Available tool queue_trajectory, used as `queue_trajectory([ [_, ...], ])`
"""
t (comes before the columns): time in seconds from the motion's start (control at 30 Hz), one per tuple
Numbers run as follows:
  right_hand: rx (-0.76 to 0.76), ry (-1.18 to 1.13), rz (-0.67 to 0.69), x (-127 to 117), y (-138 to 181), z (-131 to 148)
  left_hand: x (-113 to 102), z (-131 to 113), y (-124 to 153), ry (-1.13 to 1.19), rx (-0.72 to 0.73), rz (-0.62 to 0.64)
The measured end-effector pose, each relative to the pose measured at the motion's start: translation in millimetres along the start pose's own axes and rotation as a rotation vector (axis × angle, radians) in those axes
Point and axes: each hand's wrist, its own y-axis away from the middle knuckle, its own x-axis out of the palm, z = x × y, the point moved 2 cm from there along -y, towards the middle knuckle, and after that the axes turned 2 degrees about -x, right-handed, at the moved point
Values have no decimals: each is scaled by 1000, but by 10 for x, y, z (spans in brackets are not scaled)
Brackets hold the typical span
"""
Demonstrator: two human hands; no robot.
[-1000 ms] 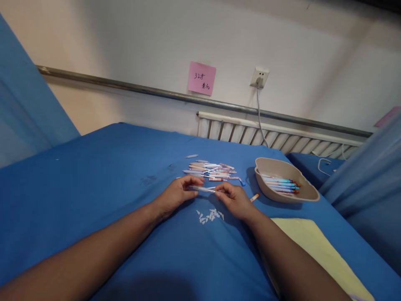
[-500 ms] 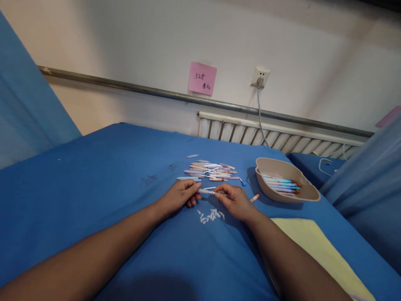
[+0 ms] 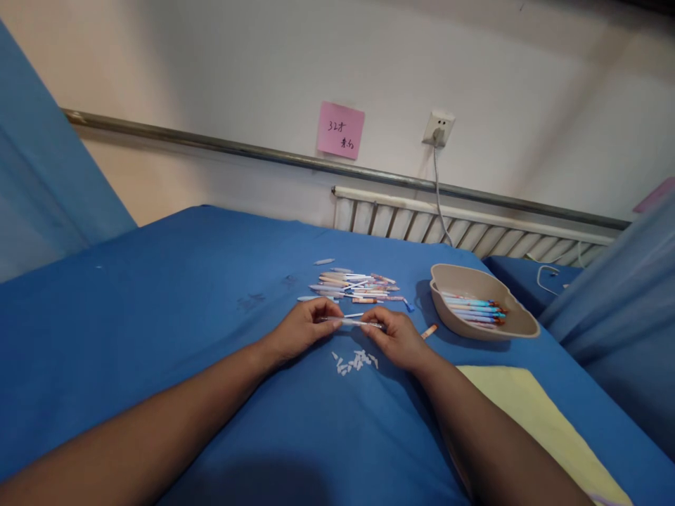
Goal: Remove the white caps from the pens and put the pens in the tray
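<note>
Both hands meet over the blue cloth table [image 3: 174, 302]. My left hand [image 3: 298, 329] pinches the left end of a thin pale pen part [image 3: 352, 322], and my right hand [image 3: 396, 339] pinches its right end. The part lies level between them, just above the cloth. Just below the hands lies a small heap of several tiny white caps [image 3: 356, 362]. Beyond the hands sits a loose pile of pens and pen parts [image 3: 356, 286].
A beige tray [image 3: 519, 325] at the right holds several finished pens, with an orange pen piece [image 3: 428, 331] beside it. A yellow sheet [image 3: 532, 414] lies at the lower right. Behind are a radiator [image 3: 464, 228], a wall socket with cable [image 3: 437, 130] and a pink note [image 3: 340, 131].
My left hand opened and dropped toward the cloth half a second ago, then closed again on the left end of the pen part. My right hand barely moved.
</note>
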Motion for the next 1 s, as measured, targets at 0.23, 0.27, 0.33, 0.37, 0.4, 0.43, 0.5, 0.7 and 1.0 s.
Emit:
queue_trajectory([
  [0.23, -6, -1, 7, -8, -5, 34, 22, -18, 26, 63, -56, 10],
  [0.27, -7, 2, 5, -10, -8, 42, 28, -20, 26, 46, -61, 19],
  [0.33, -7, 17, 7, -17, -18, 64, 30, -25, 24, -1, -46, 22],
  [0.37, -13, 30, 14, -22, -24, 78, 28, -29, 22, -24, -29, 15],
  [0.4, -23, 49, 21, -28, -32, 91, 26, -32, 19, -51, -13, 12],
  [0.43, -39, 68, 31, -34, -40, 105, 25, -34, 17, -70, 3, 12],
  [0.5, -78, 101, 46, -47, -53, 130, 30, -34, 13, -71, 6, 30],
  [0.7, -136, 168, -34, -94, -65, 195, 31, -84, 13, 55, -34, 67],
  [1.0, 70, 288, -565, -1316, 201, -393, -20, -78, -3, 94, -76, -3],
])
